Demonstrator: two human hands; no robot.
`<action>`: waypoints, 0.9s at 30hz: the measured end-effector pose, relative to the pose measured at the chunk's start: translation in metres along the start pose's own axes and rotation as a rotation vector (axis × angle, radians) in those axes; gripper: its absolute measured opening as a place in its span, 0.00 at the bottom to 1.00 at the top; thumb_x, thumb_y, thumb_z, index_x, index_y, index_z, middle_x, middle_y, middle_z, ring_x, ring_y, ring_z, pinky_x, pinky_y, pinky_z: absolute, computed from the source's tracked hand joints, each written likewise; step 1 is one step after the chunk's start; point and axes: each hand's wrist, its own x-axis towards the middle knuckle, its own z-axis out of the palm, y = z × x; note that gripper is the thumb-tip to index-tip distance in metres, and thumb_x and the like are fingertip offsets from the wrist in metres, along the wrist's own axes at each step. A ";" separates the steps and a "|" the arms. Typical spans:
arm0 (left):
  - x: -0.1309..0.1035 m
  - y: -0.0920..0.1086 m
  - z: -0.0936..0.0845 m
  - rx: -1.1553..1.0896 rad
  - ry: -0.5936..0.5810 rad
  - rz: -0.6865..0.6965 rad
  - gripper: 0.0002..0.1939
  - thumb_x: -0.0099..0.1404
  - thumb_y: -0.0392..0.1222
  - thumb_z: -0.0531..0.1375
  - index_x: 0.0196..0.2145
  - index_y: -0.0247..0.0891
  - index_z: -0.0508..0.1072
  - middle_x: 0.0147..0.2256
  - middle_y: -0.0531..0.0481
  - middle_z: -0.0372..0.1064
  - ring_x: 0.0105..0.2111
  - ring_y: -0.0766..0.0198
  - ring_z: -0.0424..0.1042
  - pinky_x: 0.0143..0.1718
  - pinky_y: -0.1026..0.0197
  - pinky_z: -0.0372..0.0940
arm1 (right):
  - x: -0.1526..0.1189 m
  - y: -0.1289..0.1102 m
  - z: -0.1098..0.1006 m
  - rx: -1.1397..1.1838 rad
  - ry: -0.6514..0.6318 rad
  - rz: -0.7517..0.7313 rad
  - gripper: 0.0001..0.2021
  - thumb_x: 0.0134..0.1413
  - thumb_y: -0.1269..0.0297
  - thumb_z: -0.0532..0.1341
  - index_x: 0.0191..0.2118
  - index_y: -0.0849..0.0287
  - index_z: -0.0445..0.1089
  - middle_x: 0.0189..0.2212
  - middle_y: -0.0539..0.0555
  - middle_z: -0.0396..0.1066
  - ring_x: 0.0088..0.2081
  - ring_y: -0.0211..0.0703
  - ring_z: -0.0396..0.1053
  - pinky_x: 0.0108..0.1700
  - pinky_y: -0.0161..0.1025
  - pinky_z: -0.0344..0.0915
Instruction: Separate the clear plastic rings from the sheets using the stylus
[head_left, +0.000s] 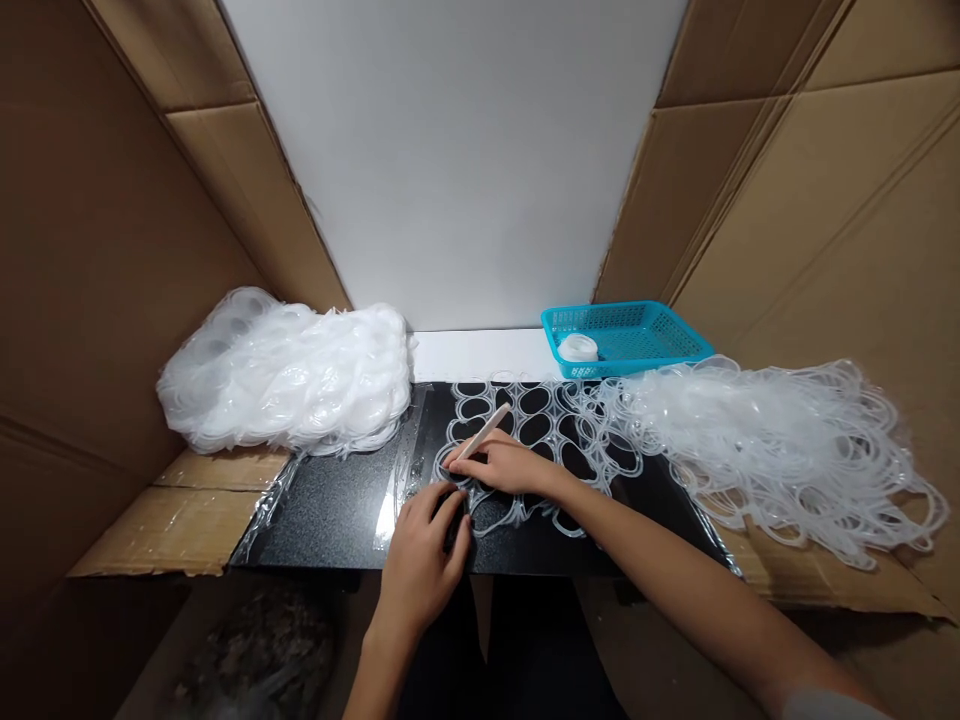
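Note:
My right hand (507, 465) is closed round a slim white pen-shaped tool (486, 430), its upper end pointing away to the right. The tool's working tip is hidden at the fingers. Beneath lies a clear plastic sheet (517, 508) with rows of large round holes, flat on the black work surface (330, 510). My left hand (429, 540) rests at the sheet's near left corner, fingers bent and apart, tips touching down close to the right hand. No object shows in the left hand.
A thick pile of whitish translucent plastic sheets (300, 380) sits at the left. Tangled holed plastic sheets (780, 440) are heaped at the right, touching the worked sheet. Behind, a blue basket (645, 368) holds a stack of white rings (578, 348). Cardboard walls (847, 230) enclose both sides.

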 end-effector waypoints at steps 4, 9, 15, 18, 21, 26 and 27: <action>-0.010 -0.006 0.000 0.043 -0.013 -0.004 0.18 0.75 0.40 0.58 0.60 0.45 0.73 0.58 0.46 0.74 0.57 0.52 0.74 0.58 0.48 0.70 | 0.001 0.003 0.006 -0.026 0.046 0.017 0.11 0.67 0.58 0.64 0.41 0.57 0.83 0.43 0.54 0.84 0.49 0.50 0.79 0.59 0.46 0.69; -0.011 -0.005 -0.001 0.063 -0.035 0.003 0.18 0.76 0.41 0.57 0.60 0.44 0.73 0.59 0.45 0.74 0.58 0.51 0.73 0.59 0.48 0.68 | -0.001 0.004 0.005 -0.082 0.059 -0.005 0.10 0.67 0.60 0.64 0.40 0.56 0.83 0.43 0.53 0.83 0.50 0.49 0.79 0.60 0.45 0.67; -0.010 -0.004 0.002 0.097 -0.032 0.008 0.17 0.76 0.41 0.57 0.60 0.42 0.72 0.60 0.44 0.73 0.59 0.51 0.72 0.59 0.48 0.67 | -0.004 0.000 0.008 -0.172 0.051 -0.038 0.11 0.69 0.61 0.62 0.40 0.55 0.83 0.47 0.54 0.83 0.54 0.49 0.77 0.64 0.45 0.65; -0.011 -0.004 0.002 0.111 -0.034 0.012 0.18 0.76 0.41 0.57 0.60 0.42 0.72 0.60 0.44 0.73 0.59 0.51 0.72 0.58 0.48 0.67 | -0.004 0.001 0.008 -0.154 0.052 -0.048 0.10 0.69 0.62 0.63 0.40 0.56 0.83 0.46 0.53 0.83 0.53 0.48 0.78 0.64 0.44 0.65; -0.011 -0.003 0.002 0.119 -0.029 0.018 0.18 0.76 0.41 0.57 0.60 0.41 0.72 0.60 0.43 0.73 0.59 0.51 0.72 0.59 0.48 0.66 | -0.004 0.002 0.007 -0.146 0.049 -0.056 0.10 0.69 0.62 0.63 0.40 0.56 0.83 0.46 0.53 0.83 0.52 0.47 0.78 0.64 0.44 0.64; -0.011 -0.004 0.003 0.123 -0.019 0.033 0.17 0.75 0.41 0.57 0.60 0.41 0.73 0.59 0.43 0.73 0.59 0.50 0.73 0.58 0.48 0.67 | -0.003 0.002 0.006 -0.155 0.051 -0.067 0.10 0.69 0.63 0.63 0.40 0.56 0.82 0.45 0.52 0.83 0.51 0.47 0.79 0.64 0.44 0.64; -0.011 -0.005 0.003 0.124 -0.018 0.038 0.17 0.75 0.41 0.57 0.60 0.41 0.72 0.59 0.43 0.73 0.59 0.50 0.73 0.57 0.48 0.67 | -0.002 0.002 0.006 -0.156 0.052 -0.071 0.10 0.69 0.63 0.63 0.40 0.56 0.82 0.45 0.52 0.83 0.51 0.47 0.79 0.64 0.44 0.64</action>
